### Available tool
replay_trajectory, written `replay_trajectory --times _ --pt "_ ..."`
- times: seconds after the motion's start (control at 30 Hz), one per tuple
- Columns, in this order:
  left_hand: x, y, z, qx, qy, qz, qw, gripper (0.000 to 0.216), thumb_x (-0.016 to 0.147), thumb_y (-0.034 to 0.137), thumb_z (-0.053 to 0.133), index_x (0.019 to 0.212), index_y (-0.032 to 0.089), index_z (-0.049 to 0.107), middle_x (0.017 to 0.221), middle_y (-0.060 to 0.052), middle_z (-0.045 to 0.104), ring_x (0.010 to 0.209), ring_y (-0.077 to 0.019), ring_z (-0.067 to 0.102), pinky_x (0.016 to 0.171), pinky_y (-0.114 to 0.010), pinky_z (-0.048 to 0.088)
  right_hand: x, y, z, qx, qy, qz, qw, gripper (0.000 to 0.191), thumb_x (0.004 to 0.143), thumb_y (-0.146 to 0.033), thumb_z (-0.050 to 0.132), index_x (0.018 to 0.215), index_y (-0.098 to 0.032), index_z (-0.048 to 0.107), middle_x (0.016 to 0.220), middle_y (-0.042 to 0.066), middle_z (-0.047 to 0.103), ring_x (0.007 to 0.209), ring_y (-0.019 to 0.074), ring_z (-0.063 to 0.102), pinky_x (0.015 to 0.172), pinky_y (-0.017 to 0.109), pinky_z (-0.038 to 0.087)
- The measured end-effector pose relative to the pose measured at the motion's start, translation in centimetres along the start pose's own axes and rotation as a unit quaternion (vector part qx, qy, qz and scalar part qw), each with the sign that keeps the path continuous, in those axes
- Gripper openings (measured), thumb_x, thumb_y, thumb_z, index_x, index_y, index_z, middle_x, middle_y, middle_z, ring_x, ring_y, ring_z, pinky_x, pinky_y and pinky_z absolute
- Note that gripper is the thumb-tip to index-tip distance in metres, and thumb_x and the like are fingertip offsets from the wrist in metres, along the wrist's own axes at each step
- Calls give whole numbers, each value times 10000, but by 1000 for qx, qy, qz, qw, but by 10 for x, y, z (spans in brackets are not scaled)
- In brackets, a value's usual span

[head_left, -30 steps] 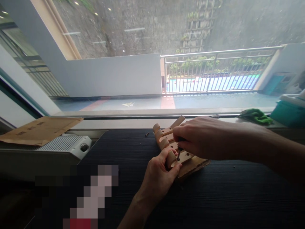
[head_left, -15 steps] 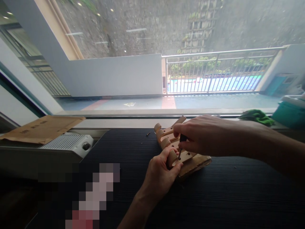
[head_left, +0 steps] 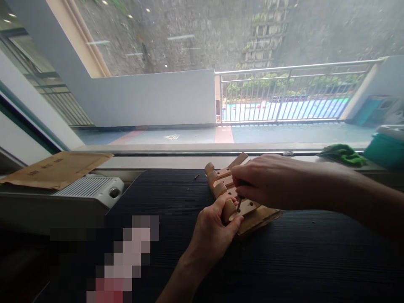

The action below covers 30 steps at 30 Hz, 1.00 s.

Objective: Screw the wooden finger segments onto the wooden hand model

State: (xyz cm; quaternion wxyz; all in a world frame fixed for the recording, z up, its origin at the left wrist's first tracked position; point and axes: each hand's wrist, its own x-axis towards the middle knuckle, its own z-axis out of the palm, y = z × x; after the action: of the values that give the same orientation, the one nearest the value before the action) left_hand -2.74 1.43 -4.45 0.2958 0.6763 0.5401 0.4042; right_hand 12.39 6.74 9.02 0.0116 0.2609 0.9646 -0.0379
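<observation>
A light wooden rack (head_left: 248, 207) with curved ends and several dark holes rests at a slant on the dark table. My left hand (head_left: 216, 221) is closed round its near curved end, thumb on the front slat. Above it my right hand (head_left: 257, 179) grips a screwdriver (head_left: 240, 204); its handle is mostly hidden by the fingers. The driver's tip stands in a hole of the nearest slat, tilted slightly. Under the rack lies a flat brown slab (head_left: 263, 219), perhaps board or cardboard. A loose screw (head_left: 197, 176) lies to the left of the rack.
The black table (head_left: 164, 210) reaches to the window sill. At the left a brown paper envelope (head_left: 63, 168) lies over a white slotted device (head_left: 91, 189). A green cloth (head_left: 342, 155) and a teal box (head_left: 383, 145) are at the right. Part of the lower left is pixelated.
My right hand has turned slightly on the screwdriver, and its handle is more covered now. My left hand keeps its hold on the rack. The whole view has shifted a little.
</observation>
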Motion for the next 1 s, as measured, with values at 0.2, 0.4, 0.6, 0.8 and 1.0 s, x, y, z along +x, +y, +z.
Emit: replay_trajectory --times 0.2,0.4,0.6,0.8,1.0 --pt "1 0 1 -2 0 6 1000 243 782 180 610 1021 224 600 891 24 677 768 -128 623 718 -191 444 -5 0 -8 -3 -10 33 999 173 878 -269 453 850 -192 606 735 12 632 563 98 490 497 224 276" --pt "0 -1 1 -5 -3 2 1000 259 777 186 621 1027 245 591 901 34 684 813 -139 641 749 -201 448 -9 5 -7 14 -14 9 1000 163 862 -222 481 912 -203 635 743 17 638 610 111 521 565 233 315" --pt "-1 -1 1 -7 -4 -1 1000 267 774 186 625 1030 255 589 921 40 686 830 -139 643 755 -197 450 -5 1 -5 -3 -13 13 1000 145 853 -167 480 855 -192 623 746 14 637 609 109 521 543 230 305" --pt "0 0 0 -3 -5 2 1000 234 784 174 614 1009 229 587 902 27 673 792 -129 628 742 -196 449 -3 -6 -7 -33 -20 39 998 174 873 -167 445 766 -178 582 690 5 612 539 90 469 487 223 271" --pt "0 1 0 -13 0 12 1000 233 771 163 621 994 226 597 892 29 677 779 -127 629 727 -186 449 -5 -2 -12 -14 -13 53 998 151 861 -274 481 882 -222 621 762 3 643 571 110 496 504 231 279"
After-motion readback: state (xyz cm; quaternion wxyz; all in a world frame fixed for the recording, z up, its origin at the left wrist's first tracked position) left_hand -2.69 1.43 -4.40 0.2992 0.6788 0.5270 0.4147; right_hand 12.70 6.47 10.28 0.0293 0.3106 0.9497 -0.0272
